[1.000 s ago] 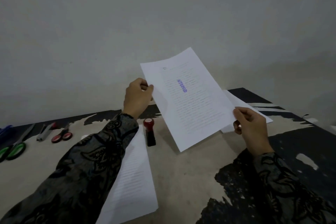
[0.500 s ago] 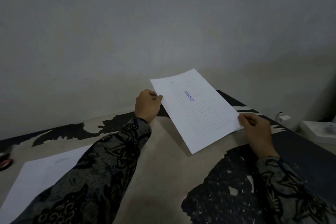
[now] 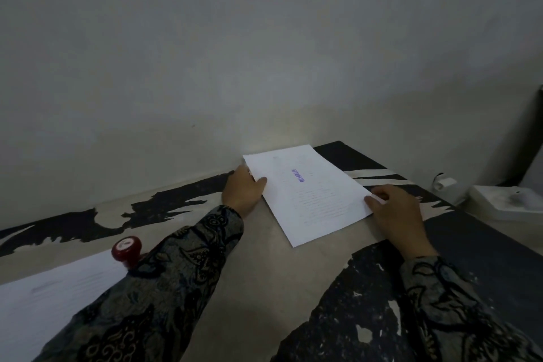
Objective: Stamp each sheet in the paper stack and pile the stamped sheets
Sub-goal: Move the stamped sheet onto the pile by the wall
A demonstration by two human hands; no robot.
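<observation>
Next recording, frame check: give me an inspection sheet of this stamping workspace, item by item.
Surface: table, beige with black patches.
Job's things: stamped sheet lies far right; red-topped stamp stands by the paper stack, near left.
Clutter: nothing seen.
Grippers: left hand pinches the sheet's left edge; right hand holds its right edge.
Cables: nothing seen.
Surroundings: plain wall; white object, blurred, far right.
</observation>
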